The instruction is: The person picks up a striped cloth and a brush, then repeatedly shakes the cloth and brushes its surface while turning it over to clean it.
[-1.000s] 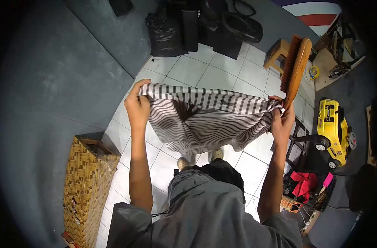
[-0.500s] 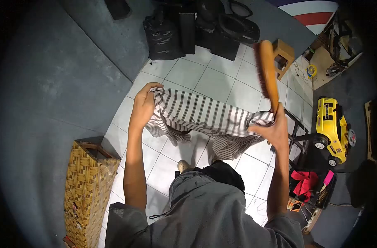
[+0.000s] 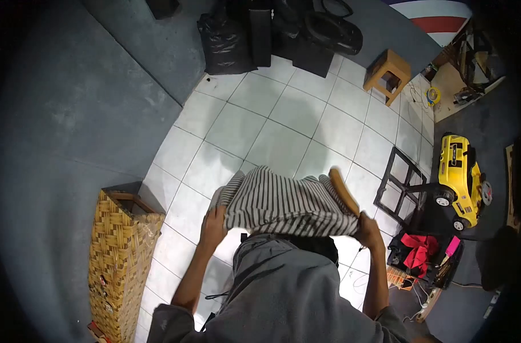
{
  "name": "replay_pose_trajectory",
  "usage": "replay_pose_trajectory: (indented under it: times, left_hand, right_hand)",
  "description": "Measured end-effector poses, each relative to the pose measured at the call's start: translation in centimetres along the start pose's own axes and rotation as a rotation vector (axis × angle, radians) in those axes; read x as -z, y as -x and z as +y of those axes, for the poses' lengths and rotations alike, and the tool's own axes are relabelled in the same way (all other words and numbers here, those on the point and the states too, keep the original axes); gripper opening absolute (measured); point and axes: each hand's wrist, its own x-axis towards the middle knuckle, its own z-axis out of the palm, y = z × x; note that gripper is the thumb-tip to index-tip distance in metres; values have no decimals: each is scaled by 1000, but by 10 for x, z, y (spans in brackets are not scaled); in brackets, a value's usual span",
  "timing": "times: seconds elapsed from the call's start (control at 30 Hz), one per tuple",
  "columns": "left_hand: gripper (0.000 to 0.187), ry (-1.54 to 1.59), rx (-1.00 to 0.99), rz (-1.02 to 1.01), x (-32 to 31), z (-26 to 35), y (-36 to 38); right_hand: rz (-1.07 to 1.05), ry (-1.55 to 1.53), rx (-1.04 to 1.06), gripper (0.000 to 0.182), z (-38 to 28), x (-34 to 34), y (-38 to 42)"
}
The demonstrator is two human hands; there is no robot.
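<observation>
A black-and-white striped cloth (image 3: 283, 200) is stretched between my hands, just in front of my waist, its far part billowing up over the tiled floor. My left hand (image 3: 215, 226) grips its left corner with closed fingers. On the other side, my right hand (image 3: 369, 230) is closed round the cloth's right corner and the end of a brush with an orange-brown wooden back (image 3: 343, 193). The brush lies slanted along the cloth's right edge, and its bristles are hidden.
A woven box (image 3: 120, 257) stands at the left. Black bags (image 3: 229, 46) are at the back, a brown stool (image 3: 389, 74) at the back right. To the right are a black frame (image 3: 395, 183), a yellow toy car (image 3: 458, 171) and a bin with red cloth (image 3: 420, 251).
Both hands have come down and closer to my body with the cloth, which has swung upward and outward. The brush has dropped with my right hand and tilted left.
</observation>
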Motion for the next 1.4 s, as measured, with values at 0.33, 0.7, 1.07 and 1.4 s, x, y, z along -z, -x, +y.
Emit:
replay_pose_trajectory:
  times: [0.33,0.7,1.07,1.4]
  left_hand:
    - [33,241,207,6,-21,-48,-59]
    - [44,91,-9,618,32,25,-47]
    - [43,301,269,-261,-41,-65,-2]
    - [59,283,-81,1157,120,77,-89]
  right_hand:
    - [456,142,93,13,8,-32,-88]
    - [1130,-524,579,19,-18,2,-57]
    - [3,57,92,30,52,-67,-73]
    - [1250,-815,576,35,-71,42,-74]
